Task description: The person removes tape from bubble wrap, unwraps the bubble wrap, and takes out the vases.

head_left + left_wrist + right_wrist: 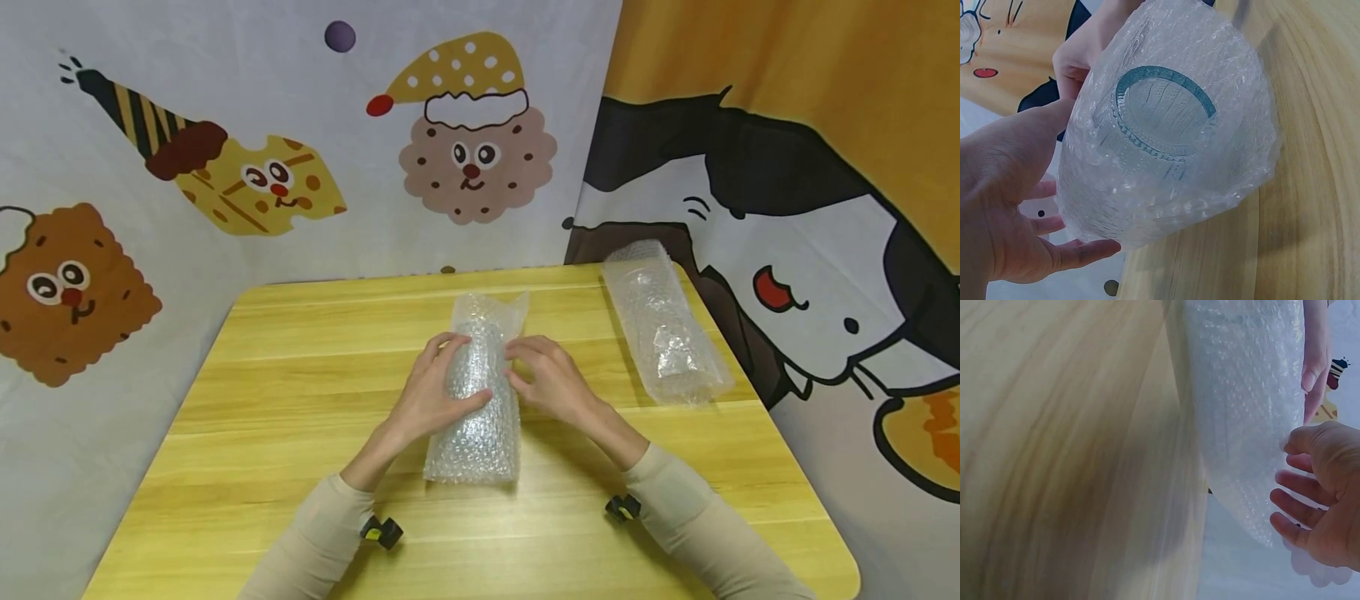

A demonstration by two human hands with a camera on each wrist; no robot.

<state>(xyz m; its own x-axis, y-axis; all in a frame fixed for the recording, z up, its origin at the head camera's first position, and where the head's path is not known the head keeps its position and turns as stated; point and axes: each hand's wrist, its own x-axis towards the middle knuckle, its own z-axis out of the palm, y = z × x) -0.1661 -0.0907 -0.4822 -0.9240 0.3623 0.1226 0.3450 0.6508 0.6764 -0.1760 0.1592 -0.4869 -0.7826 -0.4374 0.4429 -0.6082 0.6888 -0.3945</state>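
Beige sleeves [311, 533] lie nearest, reaching in from seven and five o'clock, with a small black device [384, 533] at each wrist. Between them, about the middle of the wooden worktop [277, 400], bubble wrap [476, 450] lies rolled around a patterned glass vessel [1166, 115], its length running from six to twelve; a loose corner [520, 308] of the plastic sticks out toward one. The left hand [427, 396] is at the nine o'clock flank, fingers spread, thumb laid straight across the top. The right hand [555, 379] is at the three o'clock edge, fingers apart and slightly bent, tips at the plastic. Off at two o'clock lies a second bubble-wrapped bundle [663, 333], contents unclear to me. I'd judge the roll is being snugged up; the next move seems to call for even, gentle pressure along that edge, then folding in the surplus at twelve.
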